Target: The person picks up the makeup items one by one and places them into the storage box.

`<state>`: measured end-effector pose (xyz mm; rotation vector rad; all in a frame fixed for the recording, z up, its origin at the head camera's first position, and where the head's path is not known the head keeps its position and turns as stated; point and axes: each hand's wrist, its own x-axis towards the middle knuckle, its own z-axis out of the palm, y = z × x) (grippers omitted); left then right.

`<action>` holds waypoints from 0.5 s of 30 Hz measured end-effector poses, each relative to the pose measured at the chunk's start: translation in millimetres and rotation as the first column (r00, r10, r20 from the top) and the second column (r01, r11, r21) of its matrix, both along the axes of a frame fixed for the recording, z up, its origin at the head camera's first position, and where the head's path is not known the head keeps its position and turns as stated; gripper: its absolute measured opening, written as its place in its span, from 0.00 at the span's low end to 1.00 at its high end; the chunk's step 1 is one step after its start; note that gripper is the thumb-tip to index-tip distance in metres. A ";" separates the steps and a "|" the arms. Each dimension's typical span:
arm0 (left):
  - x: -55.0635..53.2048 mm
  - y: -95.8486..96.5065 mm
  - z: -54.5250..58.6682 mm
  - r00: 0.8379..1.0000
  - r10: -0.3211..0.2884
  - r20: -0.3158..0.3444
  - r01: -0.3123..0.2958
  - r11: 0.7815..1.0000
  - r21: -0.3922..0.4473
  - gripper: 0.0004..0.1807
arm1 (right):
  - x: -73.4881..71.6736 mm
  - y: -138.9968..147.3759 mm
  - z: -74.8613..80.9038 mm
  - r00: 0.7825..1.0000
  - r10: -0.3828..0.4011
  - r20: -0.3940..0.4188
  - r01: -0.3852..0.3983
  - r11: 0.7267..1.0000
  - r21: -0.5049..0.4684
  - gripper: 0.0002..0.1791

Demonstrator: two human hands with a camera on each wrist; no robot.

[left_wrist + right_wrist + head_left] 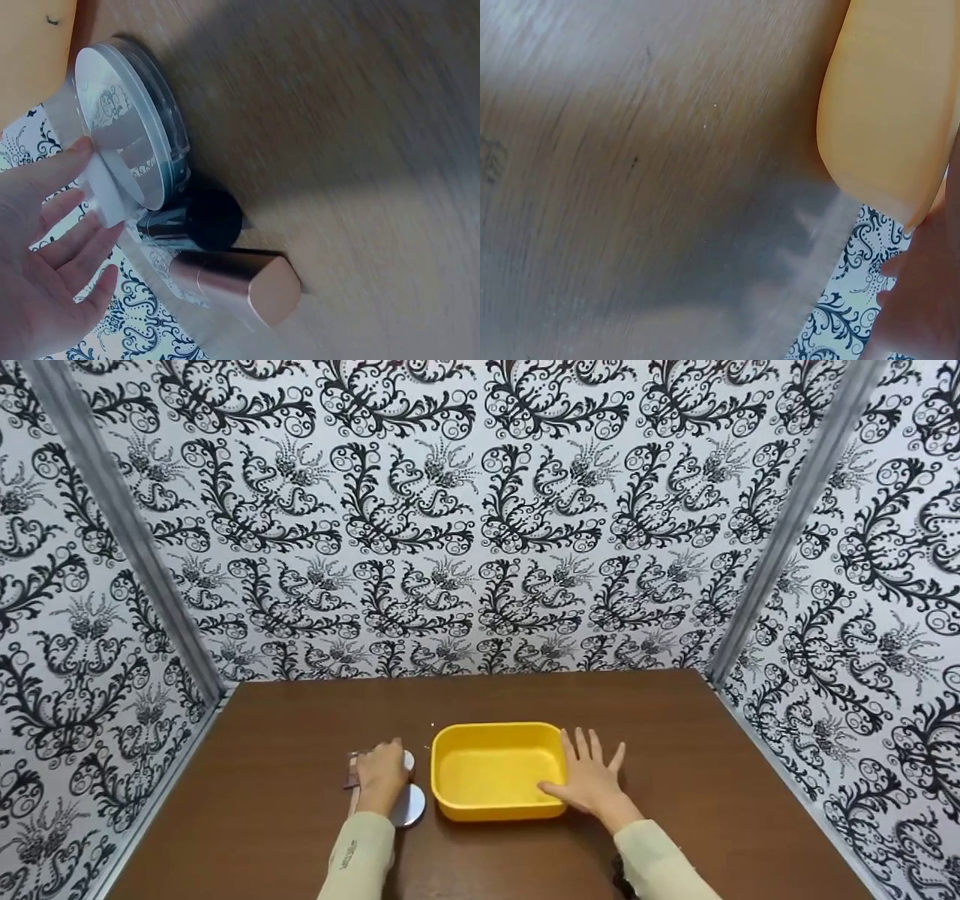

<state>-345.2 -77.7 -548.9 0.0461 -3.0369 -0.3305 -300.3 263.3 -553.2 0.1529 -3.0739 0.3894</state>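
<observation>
My left hand (382, 772) is left of the yellow plastic tub (499, 814), thumb and fingers pinching a small white round item (109, 191). Its far side is hidden, so its exact kind cannot be told. Close by lies a round compact (409, 806) with a shiny, mirror-like top. Beside it in the left wrist view are a black-capped cosmetic tube (206, 221) and a rose-gold cosmetic tube (255, 289). At the tub's right rim, my right hand (592, 784) has its fingers spread, with the thumb over the edge. The tub's inside shows nothing in it.
The brown wooden table (300, 712) carries everything. Walls with black-and-white scroll patterns (465, 547) close off the back and both sides. A pinkish flat item (351, 771) shows partly behind the left hand.
</observation>
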 end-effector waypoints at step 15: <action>-2.3 15.6 41.4 0.963 -0.099 -0.249 0.117 0.991 0.059 0.22 | -5.1 -3.1 -2.0 1.000 -0.003 -0.028 0.003 1.000 -0.007 0.58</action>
